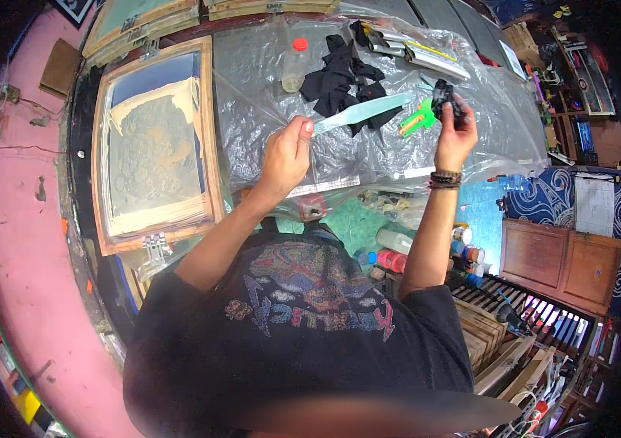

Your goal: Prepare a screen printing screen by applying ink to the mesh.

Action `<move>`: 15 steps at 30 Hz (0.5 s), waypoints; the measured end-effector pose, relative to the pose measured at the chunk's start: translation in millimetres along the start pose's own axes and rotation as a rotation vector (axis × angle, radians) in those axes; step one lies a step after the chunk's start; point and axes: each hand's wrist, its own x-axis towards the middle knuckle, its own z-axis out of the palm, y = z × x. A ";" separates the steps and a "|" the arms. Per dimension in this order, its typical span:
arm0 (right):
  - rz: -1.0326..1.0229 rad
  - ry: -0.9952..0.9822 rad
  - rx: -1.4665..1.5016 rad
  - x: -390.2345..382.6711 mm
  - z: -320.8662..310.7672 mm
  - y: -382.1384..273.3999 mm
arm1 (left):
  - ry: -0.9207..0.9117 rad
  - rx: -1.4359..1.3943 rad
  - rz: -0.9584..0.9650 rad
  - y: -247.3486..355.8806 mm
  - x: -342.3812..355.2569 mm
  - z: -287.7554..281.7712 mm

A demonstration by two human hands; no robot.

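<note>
Your left hand (286, 155) closed around pale blade (365, 112), right hand (457, 137) gripping black bundle (443, 95), green tool (420, 118) between.

The strip (366, 110) is pale aqua, the cloth (334, 82) black.

One clear, red-capped plastic bottle (294, 74) stands on the plastic-covered grey counter (248, 77); there are one translucent pale-green flat strip (362, 114), one crumpled black bundle (443, 96); two brown wooden panelled doors (532, 252).
</note>
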 end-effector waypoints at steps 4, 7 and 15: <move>0.059 -0.068 0.112 -12.5 10.5 -34.6 | -0.003 0.005 -0.005 -1.0 1.9 -0.1; 0.076 -0.189 -0.016 -24.1 25.6 -51.4 | -0.006 0.022 -0.002 3.8 4.2 1.6; -0.249 -0.347 -0.457 -68.1 75.3 -50.2 | -0.010 0.186 0.460 -0.3 20.8 -4.3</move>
